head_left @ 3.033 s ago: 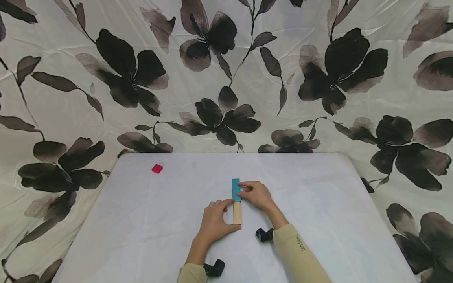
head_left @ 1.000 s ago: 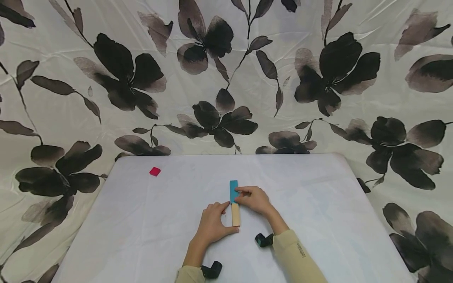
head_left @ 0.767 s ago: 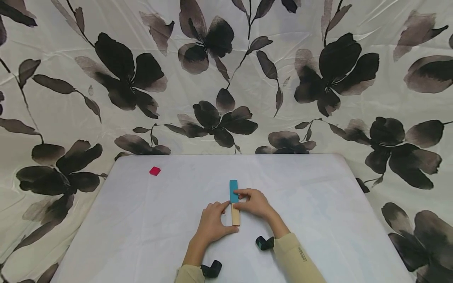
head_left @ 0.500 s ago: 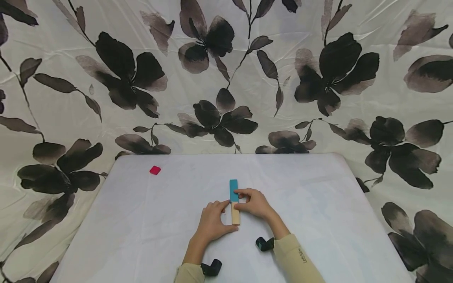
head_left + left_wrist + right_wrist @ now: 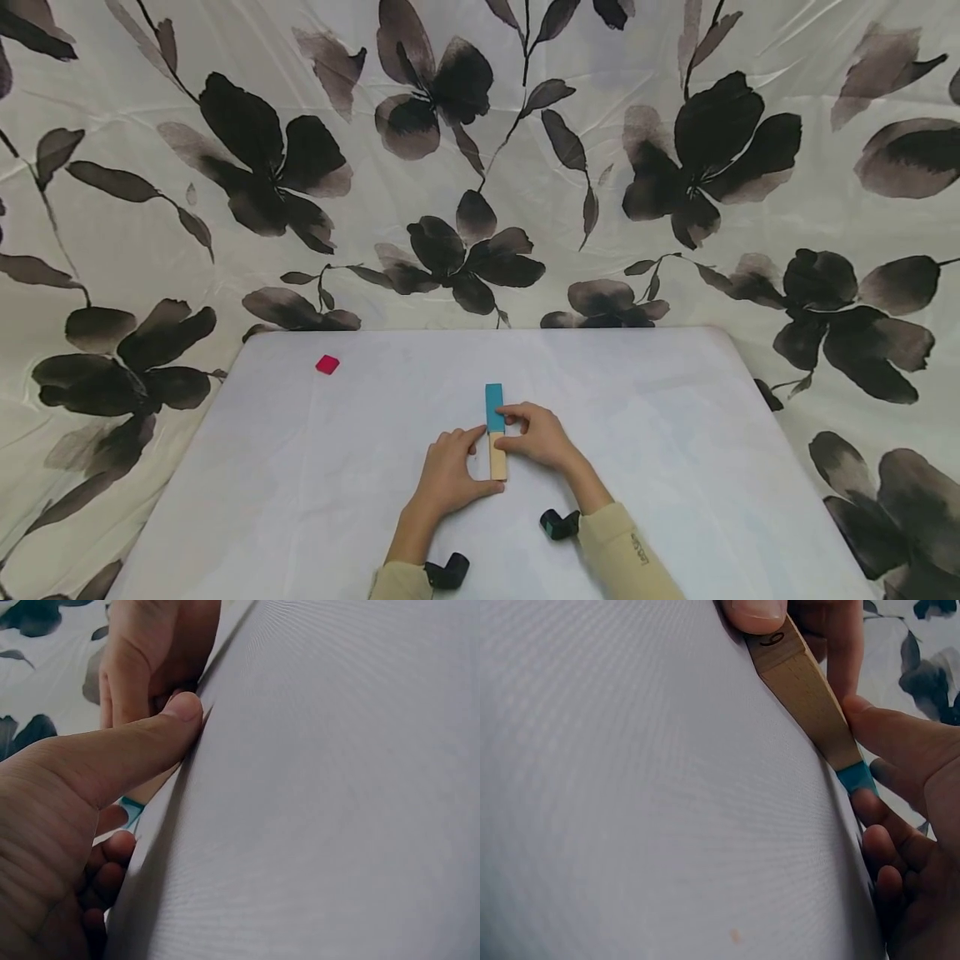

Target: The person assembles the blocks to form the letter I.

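Near the table's middle, a plain wooden block (image 5: 498, 460) lies end to end with a blue block (image 5: 493, 404). My left hand (image 5: 447, 475) holds the wooden block lengthwise, its thumb at the near end and its index fingertip by the joint. From the right, my right hand (image 5: 543, 435) touches both blocks: the index fingertip is on the blue one, the thumb on the wooden one. In the right wrist view the wooden block (image 5: 806, 694) bears a dark digit at its near end, and only a bit of the blue block (image 5: 857, 777) shows.
A red block (image 5: 327, 365) lies near the back left corner of the white-covered table (image 5: 637, 417). Behind it hangs a floral cloth (image 5: 570, 167). Each wrist carries a black camera, one on the left (image 5: 447, 572) and one on the right (image 5: 559, 524).
The right thumb has moved from the blue block toward me onto the wooden block, and the right index fingertip has come lower on the blue one. The left hand keeps its hold.
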`<state>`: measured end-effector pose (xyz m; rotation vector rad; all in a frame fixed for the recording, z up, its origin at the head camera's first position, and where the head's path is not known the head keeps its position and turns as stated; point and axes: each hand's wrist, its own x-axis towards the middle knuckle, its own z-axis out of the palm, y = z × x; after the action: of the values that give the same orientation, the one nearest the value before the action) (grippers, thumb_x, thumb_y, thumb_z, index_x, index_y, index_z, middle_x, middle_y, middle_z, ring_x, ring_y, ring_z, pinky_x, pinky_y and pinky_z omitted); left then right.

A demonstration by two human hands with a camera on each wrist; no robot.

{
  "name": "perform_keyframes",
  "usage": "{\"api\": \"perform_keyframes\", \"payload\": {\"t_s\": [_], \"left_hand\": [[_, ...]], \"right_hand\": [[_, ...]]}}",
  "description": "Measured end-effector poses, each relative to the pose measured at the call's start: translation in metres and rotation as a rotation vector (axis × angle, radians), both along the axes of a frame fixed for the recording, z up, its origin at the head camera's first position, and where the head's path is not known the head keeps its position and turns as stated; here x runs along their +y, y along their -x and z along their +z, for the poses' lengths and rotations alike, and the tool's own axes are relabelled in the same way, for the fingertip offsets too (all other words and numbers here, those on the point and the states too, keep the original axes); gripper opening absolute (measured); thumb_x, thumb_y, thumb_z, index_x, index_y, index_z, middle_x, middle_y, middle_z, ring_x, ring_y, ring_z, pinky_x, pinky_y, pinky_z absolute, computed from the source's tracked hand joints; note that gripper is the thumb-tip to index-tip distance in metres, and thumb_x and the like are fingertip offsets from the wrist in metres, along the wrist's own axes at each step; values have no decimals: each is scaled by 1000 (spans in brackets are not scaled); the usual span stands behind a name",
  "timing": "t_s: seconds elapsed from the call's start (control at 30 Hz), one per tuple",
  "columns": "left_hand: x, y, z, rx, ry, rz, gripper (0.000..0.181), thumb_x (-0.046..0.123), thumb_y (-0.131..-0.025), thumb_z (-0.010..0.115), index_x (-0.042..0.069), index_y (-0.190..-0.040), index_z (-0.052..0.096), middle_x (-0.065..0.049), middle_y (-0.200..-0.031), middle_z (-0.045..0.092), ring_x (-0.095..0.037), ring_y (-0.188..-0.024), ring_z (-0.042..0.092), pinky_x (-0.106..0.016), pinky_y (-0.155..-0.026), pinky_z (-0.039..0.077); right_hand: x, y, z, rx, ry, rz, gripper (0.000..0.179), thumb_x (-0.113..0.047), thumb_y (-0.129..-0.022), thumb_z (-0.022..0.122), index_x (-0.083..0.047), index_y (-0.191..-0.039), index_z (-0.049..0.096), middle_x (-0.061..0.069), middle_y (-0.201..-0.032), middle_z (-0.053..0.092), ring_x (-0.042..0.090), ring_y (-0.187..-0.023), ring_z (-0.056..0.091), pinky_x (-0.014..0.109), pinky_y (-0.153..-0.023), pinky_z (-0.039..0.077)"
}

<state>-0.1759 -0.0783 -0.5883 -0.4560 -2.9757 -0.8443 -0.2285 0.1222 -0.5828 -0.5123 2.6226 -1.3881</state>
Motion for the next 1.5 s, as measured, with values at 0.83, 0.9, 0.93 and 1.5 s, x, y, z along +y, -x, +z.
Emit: {"api": "perform_keyframes", "payload": {"t_s": [0.83,0.9,0.93,1.5], "left_hand": [[-4,-8,-4,4,-14,25,93,66,-61,80,14,-135,57,12,-83,46,-11,-78,39,-34,-69,33],[-5,-8,-4,8,-18,31,92,66,-61,81,14,-135,57,12,-83,46,-12,-79,40,-35,-70,33],[-5,-8,-4,10,-18,32,93,66,-61,81,14,-135,57,12,-84,47,-12,-79,40,-35,-71,34],[-39,6,14,-65,-314,-12,45,31,-87,74,13,-127,63,5,-92,57,-12,-85,52,-32,-75,46]], "right_hand": [[-7,-7,-1,5,30,0,47,-25,-77,84,-13,-120,70,-2,-97,64,14,-70,47,27,-59,40],[-8,-6,-2,13,28,3,47,-26,-77,84,-13,-120,69,-3,-97,63,14,-70,47,27,-60,40],[-9,-5,-2,15,31,8,47,-26,-77,83,-13,-120,69,-3,-98,63,14,-70,47,28,-60,41],[-4,-4,1,-6,30,2,48,-26,-78,83,-13,-122,68,-3,-98,63,16,-73,47,29,-62,41]]}}
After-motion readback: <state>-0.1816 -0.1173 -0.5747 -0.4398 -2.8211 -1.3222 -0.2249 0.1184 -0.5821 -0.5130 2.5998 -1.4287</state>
